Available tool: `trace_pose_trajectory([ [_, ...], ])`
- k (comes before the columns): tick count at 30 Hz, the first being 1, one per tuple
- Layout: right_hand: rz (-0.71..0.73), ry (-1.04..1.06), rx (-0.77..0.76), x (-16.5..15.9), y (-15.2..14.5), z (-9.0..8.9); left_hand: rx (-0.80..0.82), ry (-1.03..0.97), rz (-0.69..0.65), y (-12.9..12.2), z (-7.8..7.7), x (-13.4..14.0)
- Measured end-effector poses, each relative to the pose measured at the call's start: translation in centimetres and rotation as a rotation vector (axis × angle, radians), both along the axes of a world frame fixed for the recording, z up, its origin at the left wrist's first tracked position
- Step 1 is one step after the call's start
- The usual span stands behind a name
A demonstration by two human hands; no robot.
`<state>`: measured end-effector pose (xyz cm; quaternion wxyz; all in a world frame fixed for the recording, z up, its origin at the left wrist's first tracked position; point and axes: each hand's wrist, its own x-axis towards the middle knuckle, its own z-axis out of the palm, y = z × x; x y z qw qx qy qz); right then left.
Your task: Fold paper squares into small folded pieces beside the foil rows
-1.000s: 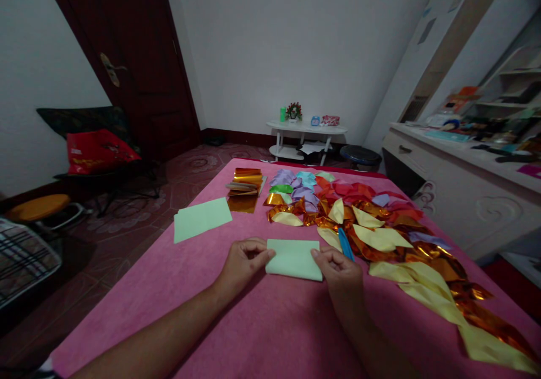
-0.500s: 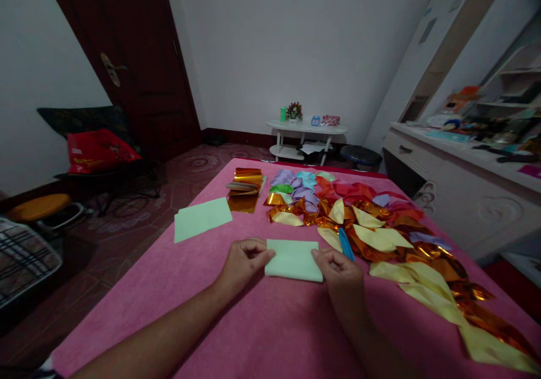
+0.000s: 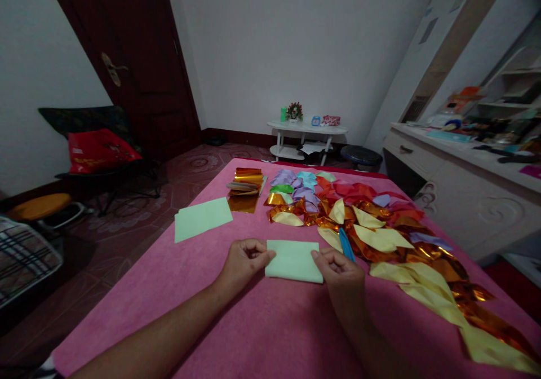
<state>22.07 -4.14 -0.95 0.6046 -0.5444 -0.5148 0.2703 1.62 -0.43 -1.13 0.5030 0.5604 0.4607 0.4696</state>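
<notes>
A folded sheet of pale green paper (image 3: pixel 293 261) is held level between my two hands, over the pink tabletop cover (image 3: pixel 253 328). Its left edge is pinched between the thumb and fingers of my left hand (image 3: pixel 245 263). On the other side, my right hand (image 3: pixel 341 274) grips the right edge the same way, thumb on top. Just beyond my right hand lies a blue tool handle (image 3: pixel 346 245), partly hidden by the hand. Flat pale green sheets (image 3: pixel 203 219) lie to the left, beyond my left forearm.
A stack of gold foil paper (image 3: pixel 244 189) sits at the far left of the table. Crumpled yellow paper pieces (image 3: pixel 382 238), orange foil and red and purple pieces spread over the right side. Past the table stand a small white table (image 3: pixel 306 126) and a white dresser (image 3: pixel 460 187).
</notes>
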Motion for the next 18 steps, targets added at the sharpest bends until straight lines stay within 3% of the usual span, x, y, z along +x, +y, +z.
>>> trace_pose_trajectory([
  [13,-0.010,-0.023,0.007,-0.12,0.07,0.30,0.124,-0.023,-0.017,-0.01,0.06,-0.17],
  [18,-0.019,-0.036,0.011,-0.01,0.17,0.17,0.091,-0.050,0.007,-0.04,0.26,-0.02],
])
